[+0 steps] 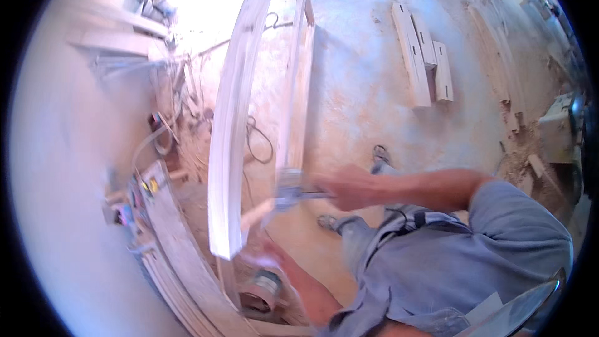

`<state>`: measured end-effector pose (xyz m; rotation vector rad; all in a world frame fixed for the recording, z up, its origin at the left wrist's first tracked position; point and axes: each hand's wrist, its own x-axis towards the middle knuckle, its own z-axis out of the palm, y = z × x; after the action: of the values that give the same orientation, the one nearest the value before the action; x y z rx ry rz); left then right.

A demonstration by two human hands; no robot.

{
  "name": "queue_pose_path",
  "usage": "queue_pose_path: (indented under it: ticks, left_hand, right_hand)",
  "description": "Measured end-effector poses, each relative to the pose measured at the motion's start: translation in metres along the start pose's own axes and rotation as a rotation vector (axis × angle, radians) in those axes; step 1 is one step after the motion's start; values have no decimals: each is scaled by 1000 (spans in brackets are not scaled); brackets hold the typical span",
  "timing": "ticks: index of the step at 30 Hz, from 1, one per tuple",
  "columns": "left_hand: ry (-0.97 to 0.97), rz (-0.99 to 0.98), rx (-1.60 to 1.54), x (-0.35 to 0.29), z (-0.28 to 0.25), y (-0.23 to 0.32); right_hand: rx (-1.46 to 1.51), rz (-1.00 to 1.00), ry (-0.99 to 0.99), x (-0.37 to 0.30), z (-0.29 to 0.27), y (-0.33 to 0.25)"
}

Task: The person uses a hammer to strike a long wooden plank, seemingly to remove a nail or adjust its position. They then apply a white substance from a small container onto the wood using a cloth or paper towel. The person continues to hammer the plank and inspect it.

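A long pale wooden beam (pixel 229 150) rises from the lower middle of the view and forms one side of a narrow wooden frame. A second, thinner rail (pixel 293 100) runs beside it, and a short crosspiece (pixel 257 213) sits between them near the close end. My right hand (pixel 352 188) is closed round a grey metal tool (pixel 289 190) with a broad head, too blurred to name, held by the near end of the thin rail. Close to the beam's lower end is my left hand (pixel 267 251); motion smears its fingers and the beam partly hides them.
Several slotted timber pieces (pixel 412 56) lie on the floor to the far right. A bench with long boards (pixel 181 243) and small tools stands at the left. Beneath the frame sits a round can (pixel 259 292). A cable (pixel 261 143) loops over the floor, and wood scraps lie about.
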<state>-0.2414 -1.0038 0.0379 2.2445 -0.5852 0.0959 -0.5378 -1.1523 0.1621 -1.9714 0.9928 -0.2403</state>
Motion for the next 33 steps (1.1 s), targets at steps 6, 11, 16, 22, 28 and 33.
queue_pose_path:
  ticks: [6,11,16,22,28,33]
  left_hand:
    - [106,813,235,-56,55,179]
    - [-156,812,596,29,152,328]
    - [-535,541,679,59,214,456]
    - [-581,584,606,80,326,528]
    - [-687,689,586,105,455,638]
    - [-784,648,443,95,539,764]
  right_hand:
    - [72,708,47,-129,-87,174]
    - [267,908,258,-201,-166,236]
    - [455,1013,506,-209,-193,285]
    - [565,1008,471,-135,-265,342]
    - [139,777,456,5,-388,412]
    - [13,672,400,125,-512,436]
